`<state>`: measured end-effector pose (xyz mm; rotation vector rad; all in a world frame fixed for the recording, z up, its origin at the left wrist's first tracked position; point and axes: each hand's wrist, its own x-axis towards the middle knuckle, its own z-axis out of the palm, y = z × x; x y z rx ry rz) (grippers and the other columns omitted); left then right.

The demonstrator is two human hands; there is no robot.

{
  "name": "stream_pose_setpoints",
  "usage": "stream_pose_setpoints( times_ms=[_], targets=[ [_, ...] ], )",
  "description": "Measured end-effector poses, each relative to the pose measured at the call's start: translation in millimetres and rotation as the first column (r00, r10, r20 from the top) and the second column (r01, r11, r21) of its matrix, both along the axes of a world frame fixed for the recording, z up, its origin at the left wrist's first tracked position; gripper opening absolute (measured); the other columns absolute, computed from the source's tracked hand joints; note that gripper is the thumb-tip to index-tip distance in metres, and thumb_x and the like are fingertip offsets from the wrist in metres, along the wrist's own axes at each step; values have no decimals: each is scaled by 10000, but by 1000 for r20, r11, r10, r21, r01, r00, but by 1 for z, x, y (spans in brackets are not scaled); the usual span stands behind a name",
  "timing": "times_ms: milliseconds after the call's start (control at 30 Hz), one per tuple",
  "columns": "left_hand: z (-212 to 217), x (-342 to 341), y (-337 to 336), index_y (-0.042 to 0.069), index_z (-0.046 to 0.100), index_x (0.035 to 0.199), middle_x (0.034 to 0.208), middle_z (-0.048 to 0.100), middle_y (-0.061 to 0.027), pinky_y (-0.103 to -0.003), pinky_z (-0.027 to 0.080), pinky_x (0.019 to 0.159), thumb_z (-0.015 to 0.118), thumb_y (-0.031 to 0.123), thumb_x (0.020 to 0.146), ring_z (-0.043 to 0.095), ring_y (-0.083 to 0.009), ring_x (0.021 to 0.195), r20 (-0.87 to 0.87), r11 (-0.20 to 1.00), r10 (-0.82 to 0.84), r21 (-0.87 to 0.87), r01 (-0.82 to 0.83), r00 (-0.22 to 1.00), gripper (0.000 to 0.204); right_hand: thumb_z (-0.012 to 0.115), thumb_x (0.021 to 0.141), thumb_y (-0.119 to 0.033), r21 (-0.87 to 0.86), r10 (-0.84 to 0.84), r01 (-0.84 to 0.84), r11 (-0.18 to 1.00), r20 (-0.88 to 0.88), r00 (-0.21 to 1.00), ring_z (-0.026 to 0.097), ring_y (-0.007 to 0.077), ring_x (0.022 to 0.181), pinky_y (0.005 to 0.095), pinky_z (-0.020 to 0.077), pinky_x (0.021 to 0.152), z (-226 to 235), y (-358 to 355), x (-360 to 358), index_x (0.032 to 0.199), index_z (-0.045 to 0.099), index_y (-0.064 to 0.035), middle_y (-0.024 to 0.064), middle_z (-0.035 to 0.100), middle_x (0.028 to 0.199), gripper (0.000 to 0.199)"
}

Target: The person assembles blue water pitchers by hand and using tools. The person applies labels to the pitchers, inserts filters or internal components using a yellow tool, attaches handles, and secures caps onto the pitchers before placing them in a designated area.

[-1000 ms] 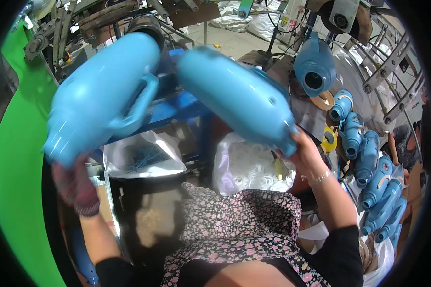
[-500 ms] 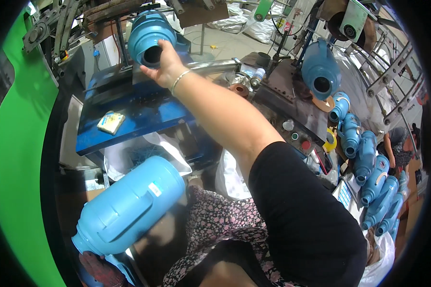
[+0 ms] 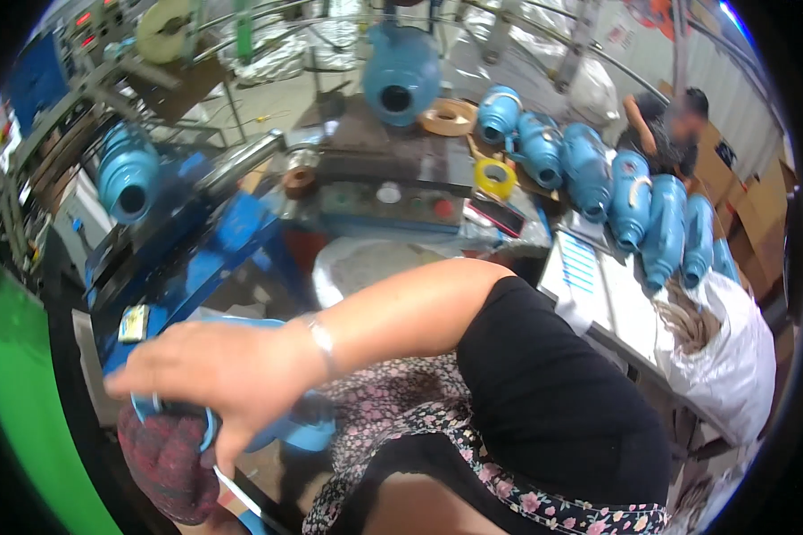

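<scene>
At the lower left, my left hand wears a dark red knitted glove. Its fingers are curled at the open mouth of a light-blue thermos casing, which tilts toward me. My bare right hand, slightly blurred, spans the same neck from above, its thumb on one side and fingers on the other. Most of that casing's body is hidden behind this hand and wrist. Beyond, another blue thermos casing lies mouth toward me at the blue machine, and one more casing sits on the second machine.
Several blue casings line the right side, near a yellow tape roll and a phone. A white sack hangs at the right. A small yellow packet rests on the blue machine table. A person works at the back right.
My right hand has left the casing at the blue machine and come down to the neck of the one my left hand holds. The view has swung to the right.
</scene>
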<state>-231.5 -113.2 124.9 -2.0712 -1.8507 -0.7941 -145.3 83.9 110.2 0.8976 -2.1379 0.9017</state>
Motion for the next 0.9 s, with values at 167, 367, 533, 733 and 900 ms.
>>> stream_pose_setpoints(
  times_ms=[167,367,533,733,900],
  targets=[
    [-4,30,90,110,517,1272,1231,526,-195,-447,439,946,459,164,938,560,-321,1084,22,815,-304,524,247,953,343,827,606,-298,-547,-751,642,537,36,659,505,311,1187,426,432,990,11,73,188,1361,412,-105,160,468,1314,883],
    [-39,39,174,1,578,1184,1071,616,-87,-283,482,822,561,143,933,581,-157,967,668,917,-260,397,-38,697,289,765,626,-187,-689,-448,693,-211,699,558,534,237,1059,366,468,877,-98,50,454,1379,341,-64,155,509,1214,872],
    [-20,115,319,64,579,1228,974,614,-41,-235,447,681,620,218,878,544,-101,800,791,938,-98,-130,323,604,384,731,674,-213,-700,-247,486,-524,671,699,593,254,997,390,538,845,-189,-14,495,1295,426,-74,127,546,1135,706],
    [-19,134,447,48,624,1085,890,642,-136,-329,476,680,643,433,826,624,-226,767,759,960,-30,-160,231,650,464,738,734,-324,-871,-466,217,-441,428,774,575,313,1096,506,556,788,-176,-6,492,1407,350,-121,129,531,1258,802],
    [-16,125,306,43,634,1094,976,659,-200,-408,483,778,631,397,857,639,-339,890,501,991,-56,-81,111,864,426,706,774,-394,-791,-427,362,-493,583,691,564,320,1130,500,549,821,-172,11,517,1420,356,-130,124,515,1312,781]
  ],
)
